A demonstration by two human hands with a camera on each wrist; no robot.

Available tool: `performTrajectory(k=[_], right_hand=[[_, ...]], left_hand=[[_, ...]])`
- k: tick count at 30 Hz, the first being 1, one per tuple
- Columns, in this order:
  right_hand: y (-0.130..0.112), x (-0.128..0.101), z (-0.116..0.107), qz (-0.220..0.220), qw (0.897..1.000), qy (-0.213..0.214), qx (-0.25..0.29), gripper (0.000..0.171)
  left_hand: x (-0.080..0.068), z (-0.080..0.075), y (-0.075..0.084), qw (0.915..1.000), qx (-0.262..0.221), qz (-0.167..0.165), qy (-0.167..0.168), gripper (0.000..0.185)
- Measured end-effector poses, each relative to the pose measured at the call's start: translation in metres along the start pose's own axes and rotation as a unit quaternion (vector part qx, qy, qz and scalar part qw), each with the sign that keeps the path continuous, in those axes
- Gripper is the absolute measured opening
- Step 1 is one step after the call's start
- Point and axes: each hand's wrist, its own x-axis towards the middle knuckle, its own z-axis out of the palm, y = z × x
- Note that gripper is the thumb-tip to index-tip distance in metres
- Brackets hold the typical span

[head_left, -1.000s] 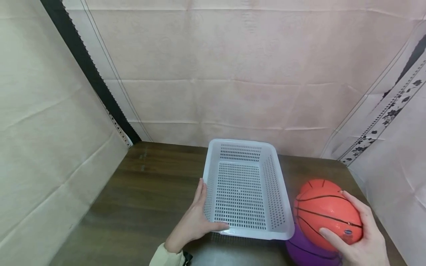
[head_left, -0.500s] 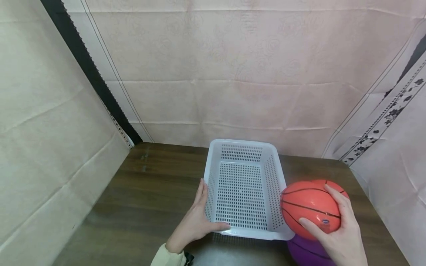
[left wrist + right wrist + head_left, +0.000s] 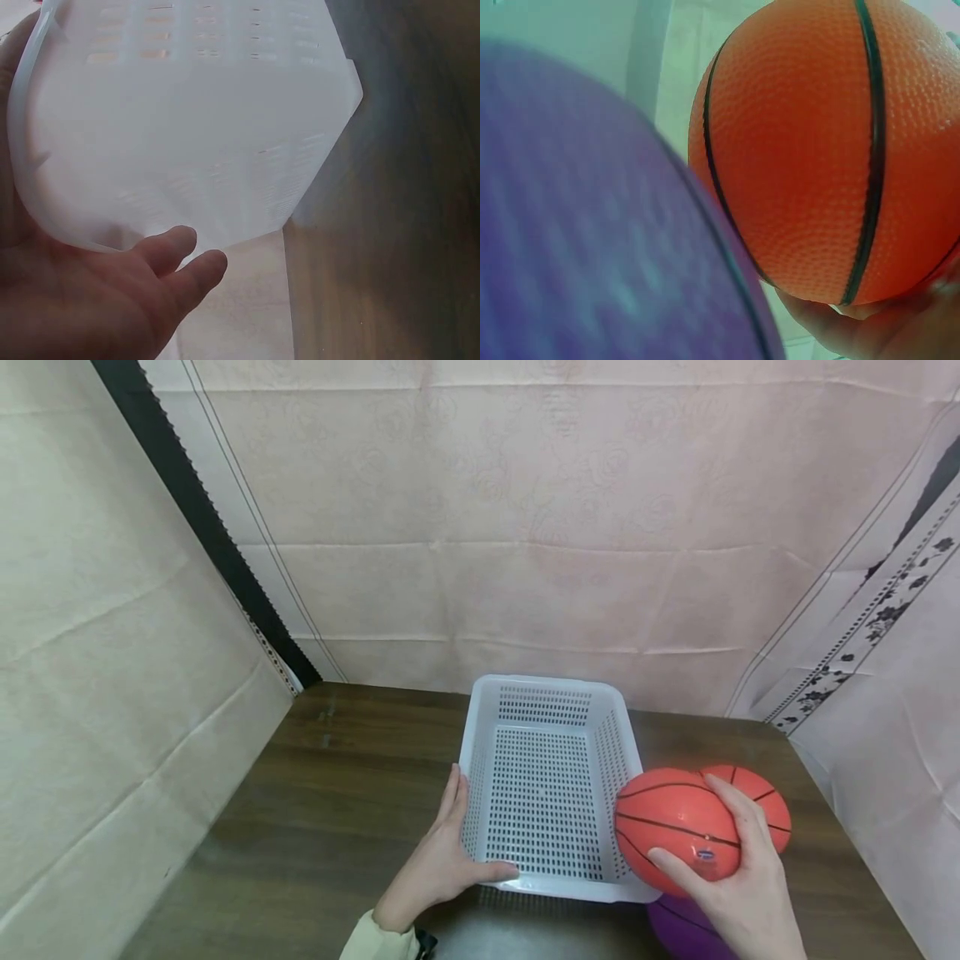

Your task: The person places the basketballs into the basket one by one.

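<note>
Over the basket's (image 3: 546,793) right rim, our right hand (image 3: 738,881) is now gripping the orange ball (image 3: 667,827), carried leftward. Our left hand (image 3: 438,860) is still clasping the near-left corner.

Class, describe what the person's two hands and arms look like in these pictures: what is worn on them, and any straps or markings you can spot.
Both hands are bare: no gloves, rings or marks show. The left hand ends in a pale cream sleeve cuff, with a small black strap or device at the wrist. The right hand shows no sleeve; its wrist is cut off by the picture's edge.
</note>
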Motion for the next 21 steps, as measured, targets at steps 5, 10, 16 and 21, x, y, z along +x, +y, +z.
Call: performTrajectory(k=[5,10,16,21], right_hand=[[-0.001,0.002,0.01,-0.007,1.0,-0.003,0.008,0.096],[0.001,0.007,0.014,-0.004,1.0,0.004,0.017,0.095],[0.003,0.016,0.025,0.001,0.999,0.011,0.044,0.095],[0.005,0.021,0.036,0.01,0.998,0.019,0.052,0.093]], left_hand=[[0.001,-0.002,0.002,0.9998,0.014,0.001,-0.013,0.138],[0.003,-0.004,0.007,0.9987,0.036,0.02,-0.028,0.136],[0.009,-0.006,0.015,0.9958,0.074,0.034,-0.042,0.134],[0.011,-0.007,0.018,0.9943,0.094,0.02,-0.047,0.136]])
